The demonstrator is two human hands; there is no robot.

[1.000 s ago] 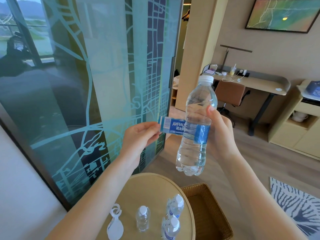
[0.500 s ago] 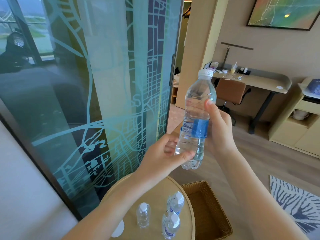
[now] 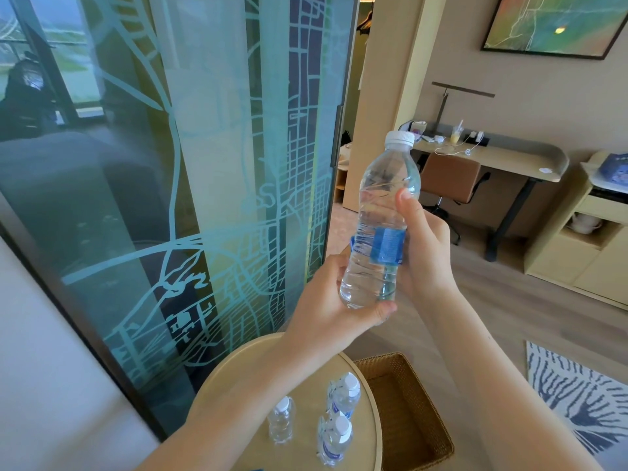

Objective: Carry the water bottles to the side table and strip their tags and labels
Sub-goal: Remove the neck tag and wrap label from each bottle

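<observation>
I hold a clear water bottle [image 3: 380,212] with a white cap upright above the round side table [image 3: 370,423]. My left hand [image 3: 336,300] grips its base, thumb under the bottom. My right hand [image 3: 424,246] grips its right side, thumb up on the shoulder. A blue label [image 3: 387,244] still clings to the right half of the bottle. On the table stand three small bottles: a bare one [image 3: 280,419] and two with labels and neck tags [image 3: 344,396] [image 3: 334,440].
A wicker basket [image 3: 407,419] sits on the floor right of the table. A patterned glass partition [image 3: 204,198] stands close on the left. A desk [image 3: 492,158] and chair are behind, a cabinet [image 3: 594,239] at right, a striped rug [image 3: 577,396] on the floor.
One second ago my left hand was pulling the blue label strip out to the left. It has let go of the strip and moved down to grip the bottle's base. The bottle sank slightly.
</observation>
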